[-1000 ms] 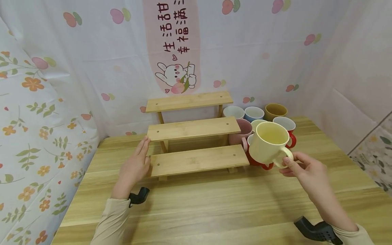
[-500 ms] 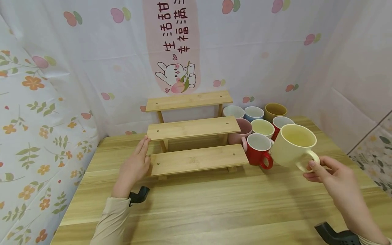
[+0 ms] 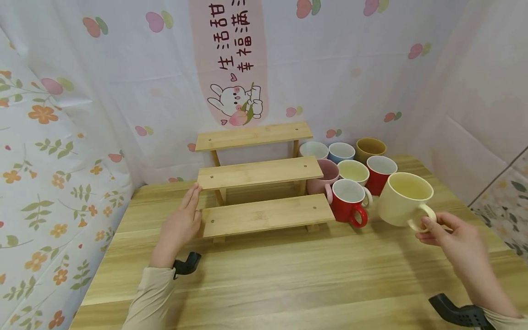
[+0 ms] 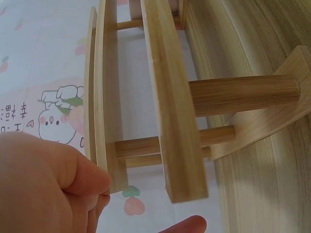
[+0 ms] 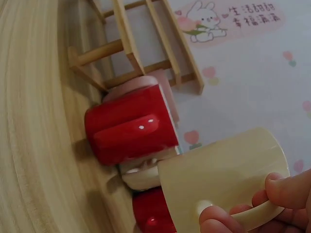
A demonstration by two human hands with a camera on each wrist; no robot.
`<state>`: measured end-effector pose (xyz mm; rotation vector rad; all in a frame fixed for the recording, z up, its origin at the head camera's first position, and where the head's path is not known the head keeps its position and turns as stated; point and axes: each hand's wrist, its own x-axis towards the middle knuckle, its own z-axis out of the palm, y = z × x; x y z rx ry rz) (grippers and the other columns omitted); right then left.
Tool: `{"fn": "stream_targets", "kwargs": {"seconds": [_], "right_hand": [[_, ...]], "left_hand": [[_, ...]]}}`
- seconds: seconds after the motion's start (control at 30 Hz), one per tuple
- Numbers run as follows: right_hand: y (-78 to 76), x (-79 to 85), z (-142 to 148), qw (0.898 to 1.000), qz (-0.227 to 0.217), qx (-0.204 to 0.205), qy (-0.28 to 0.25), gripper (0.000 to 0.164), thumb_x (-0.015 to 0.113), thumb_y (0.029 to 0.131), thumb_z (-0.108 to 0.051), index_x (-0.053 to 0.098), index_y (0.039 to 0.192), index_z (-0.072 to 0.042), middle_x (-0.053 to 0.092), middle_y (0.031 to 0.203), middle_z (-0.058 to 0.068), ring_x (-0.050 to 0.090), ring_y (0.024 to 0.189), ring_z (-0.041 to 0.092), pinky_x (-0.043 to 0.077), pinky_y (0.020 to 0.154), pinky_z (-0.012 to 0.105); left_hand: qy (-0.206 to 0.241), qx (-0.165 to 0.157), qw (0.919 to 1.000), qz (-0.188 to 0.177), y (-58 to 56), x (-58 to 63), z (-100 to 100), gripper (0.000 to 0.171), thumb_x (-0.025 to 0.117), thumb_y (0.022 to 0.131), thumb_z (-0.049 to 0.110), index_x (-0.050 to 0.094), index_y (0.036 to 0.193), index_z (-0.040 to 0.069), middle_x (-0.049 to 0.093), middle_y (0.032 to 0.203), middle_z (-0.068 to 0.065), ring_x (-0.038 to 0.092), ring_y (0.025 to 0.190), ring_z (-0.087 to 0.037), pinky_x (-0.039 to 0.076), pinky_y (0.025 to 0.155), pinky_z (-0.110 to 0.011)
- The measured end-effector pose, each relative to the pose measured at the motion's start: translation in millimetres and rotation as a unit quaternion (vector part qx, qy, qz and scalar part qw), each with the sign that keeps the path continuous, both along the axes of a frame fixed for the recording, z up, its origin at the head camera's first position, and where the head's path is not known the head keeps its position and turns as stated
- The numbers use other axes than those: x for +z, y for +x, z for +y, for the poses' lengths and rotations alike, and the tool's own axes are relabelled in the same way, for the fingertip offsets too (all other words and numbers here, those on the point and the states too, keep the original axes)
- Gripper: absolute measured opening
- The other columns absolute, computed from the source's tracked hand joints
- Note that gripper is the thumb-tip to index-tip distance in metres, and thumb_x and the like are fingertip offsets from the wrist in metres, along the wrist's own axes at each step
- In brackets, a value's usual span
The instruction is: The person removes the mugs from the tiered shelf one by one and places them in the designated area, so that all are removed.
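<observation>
My right hand [image 3: 458,238] pinches the handle of a pale yellow mug [image 3: 396,204], which leans a little, mouth up, right of the other mugs. In the right wrist view, thumb and fingers are round the handle of this mug [image 5: 218,179]. My left hand [image 3: 178,231] lies at the left side of a three-step wooden stand [image 3: 264,215], its straight fingers touching the left end of the middle board. The left wrist view has the fingertips at the end of that board [image 4: 109,107]. A red mug [image 3: 342,208] with a white inside stands between the stand and the held mug.
Behind are more mugs: a dusty pink one [image 3: 319,184], a pale green one [image 3: 354,170], another red one [image 3: 375,181], a mustard one [image 3: 371,146], a blue one [image 3: 341,152] and a whitish one [image 3: 313,150]. Patterned cloth [image 3: 350,91] hangs behind the wooden table [image 3: 264,284].
My right hand has carried the pale yellow mug rightward and slightly down, from over the front red mug to beside it, uncovering the mugs behind. The left hand stays at the stand.
</observation>
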<state>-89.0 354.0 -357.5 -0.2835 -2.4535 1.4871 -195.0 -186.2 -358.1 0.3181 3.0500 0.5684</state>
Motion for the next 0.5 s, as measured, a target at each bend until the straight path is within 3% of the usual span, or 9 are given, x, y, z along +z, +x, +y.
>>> {"fn": "stream_targets", "kwargs": {"seconds": [0.03,0.13,0.17,0.27,0.4,0.5], "right_hand": [[-1.9,-2.1,1,1.000,0.005,0.002,-0.001,0.014,0.058,0.095,-0.015,0.065,0.088,-0.025,0.060,0.076,-0.018,0.067,0.060,0.001,0.055,0.058,0.018],[-7.7,-8.5,3,1.000,-0.003,0.005,0.017,0.010,0.056,0.096,-0.015,0.065,0.094,-0.009,0.059,0.076,-0.019,0.067,0.061,0.000,0.056,0.058,0.018],[-9.5,-10.6,3,1.000,-0.007,0.006,0.026,0.015,0.056,0.096,-0.015,0.063,0.096,-0.002,0.059,0.076,-0.021,0.066,0.061,-0.001,0.055,0.058,0.018],[-13.4,-15.6,3,0.998,-0.028,0.003,0.058,0.032,0.054,0.097,-0.018,0.057,0.105,0.012,0.059,0.073,-0.027,0.065,0.060,-0.004,0.055,0.057,0.016],[-15.8,-21.9,4,0.995,-0.053,-0.003,0.080,0.040,0.051,0.098,-0.021,0.053,0.114,0.016,0.058,0.071,-0.029,0.065,0.058,-0.005,0.054,0.056,0.016],[-18.7,-26.5,4,0.995,-0.058,-0.003,0.077,0.041,0.051,0.099,-0.020,0.053,0.115,0.017,0.059,0.071,-0.027,0.065,0.058,-0.004,0.054,0.056,0.017]], "left_hand": [[0.000,0.000,1.0000,0.000,0.1,0.0,0,0.060,0.030,0.100,0.019,0.008,0.155,0.013,0.006,0.162,-0.004,0.060,0.100,-0.038,0.037,0.049,-0.029],[0.001,0.003,1.0000,0.000,0.5,-0.1,-1,0.060,0.031,0.099,0.019,0.008,0.155,0.013,0.005,0.162,-0.004,0.061,0.088,-0.035,0.036,0.047,-0.029],[0.003,0.004,1.0000,-0.002,0.7,-0.2,-1,0.061,0.031,0.099,0.019,0.008,0.155,0.013,0.005,0.162,-0.003,0.061,0.082,-0.034,0.036,0.046,-0.029],[0.006,0.002,1.0000,-0.003,0.9,-0.9,0,0.061,0.033,0.100,0.018,0.008,0.155,0.013,0.004,0.162,-0.003,0.062,0.086,-0.035,0.035,0.046,-0.029],[0.009,-0.002,1.0000,0.001,0.8,-2.2,0,0.060,0.033,0.100,0.019,0.009,0.155,0.012,0.005,0.162,-0.004,0.061,0.097,-0.036,0.036,0.046,-0.028],[0.011,-0.002,0.9999,0.003,0.9,-2.6,0,0.060,0.032,0.100,0.019,0.009,0.155,0.012,0.006,0.162,-0.004,0.061,0.091,-0.034,0.036,0.046,-0.029]]}}
